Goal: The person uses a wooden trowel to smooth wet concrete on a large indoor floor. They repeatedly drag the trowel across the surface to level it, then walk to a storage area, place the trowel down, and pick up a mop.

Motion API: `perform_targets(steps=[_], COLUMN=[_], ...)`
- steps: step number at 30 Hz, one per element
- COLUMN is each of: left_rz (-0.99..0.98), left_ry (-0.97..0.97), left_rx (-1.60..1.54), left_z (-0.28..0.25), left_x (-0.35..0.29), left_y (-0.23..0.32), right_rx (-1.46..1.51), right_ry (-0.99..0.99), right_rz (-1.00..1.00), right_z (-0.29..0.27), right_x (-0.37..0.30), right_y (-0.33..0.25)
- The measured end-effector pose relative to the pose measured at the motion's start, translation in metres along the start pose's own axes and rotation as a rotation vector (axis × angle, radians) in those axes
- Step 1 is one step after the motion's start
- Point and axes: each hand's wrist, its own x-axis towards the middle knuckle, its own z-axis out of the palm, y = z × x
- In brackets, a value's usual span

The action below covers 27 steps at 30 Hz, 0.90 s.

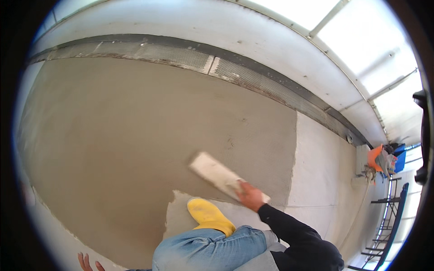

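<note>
My right hand [250, 196] is closed around the near end of a long, pale trowel or float [216, 172], whose exact kind I cannot make out. The flat, rectangular tool lies slanted over smooth grey mortar [135, 122] that covers much of the floor. Its far end is slightly blurred. At the lower left edge, the fingers of my left hand [89, 262] show spread apart with nothing in them; the rest of that hand is cut off. Grey specks mark the mortar beyond the tool.
A yellow boot [209, 213] on my foot rests on a bare pale patch [181, 212] bordering the mortar. Bare white floor [314, 162] lies to the right. A metal grating [165, 55] follows the far wall. An orange container [374, 158] and a dark rack [392, 226] stand at right.
</note>
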Motion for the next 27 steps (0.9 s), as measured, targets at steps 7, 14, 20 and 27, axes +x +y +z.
perform_targets(steps=[7,14,20,27], left_rz=[0.027,0.081,0.080,0.081], left_ry=[0.007,-0.001,0.001,0.007], left_rx=[0.025,0.030,-0.005,0.009], left_z=[-0.001,0.012,0.014,0.011], left_x=[-0.003,0.009,0.011,0.009], left_y=[-0.003,0.006,0.005,0.003], right_rx=[-0.005,0.133,0.014,0.173], right_ry=[0.443,0.307,-0.177,0.125], right_rz=[0.537,0.457,0.249,0.567], right_z=[-0.057,-0.024,-0.009,-0.049], right_x=[-0.030,0.044,-0.009,0.177], right_y=[0.153,0.053,0.011,0.034])
